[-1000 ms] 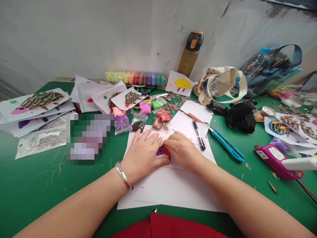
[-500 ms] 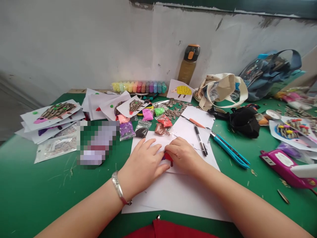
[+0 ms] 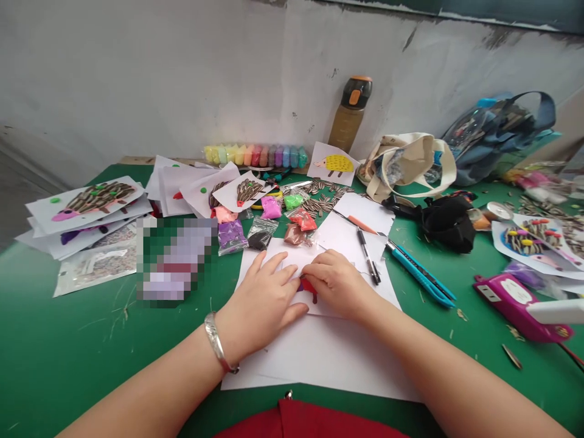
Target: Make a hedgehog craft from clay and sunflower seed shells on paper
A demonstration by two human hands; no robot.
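Note:
My left hand (image 3: 262, 299), a silver bangle on its wrist, lies flat with fingers spread on the white paper (image 3: 328, 350). Beside it my right hand (image 3: 340, 285) is closed, its fingertips bunched over a small clay figure (image 3: 310, 288) on the sheet. Red and purple clay with a short brown leg shows between the hands; the rest is covered. A tiny dark spot is at the right fingertips, too small to name. Just beyond lie small bags of clay: purple (image 3: 232, 236), black (image 3: 261, 234), brown (image 3: 298, 235) and red (image 3: 303, 219).
Right of the paper are a black pen (image 3: 367, 255), an orange-handled tool (image 3: 362, 225) and blue tweezers (image 3: 422, 274). A magenta glue gun (image 3: 520, 304) lies farther right. Sunflower seeds (image 3: 323, 198) are scattered behind. Hedgehog pictures (image 3: 91, 204) are stacked left; a bottle (image 3: 350, 115) stands by the wall.
The whole view has shifted slightly, so things on the table appear a little more to the left and higher. Both hands keep nearly the same pose over the clay figure.

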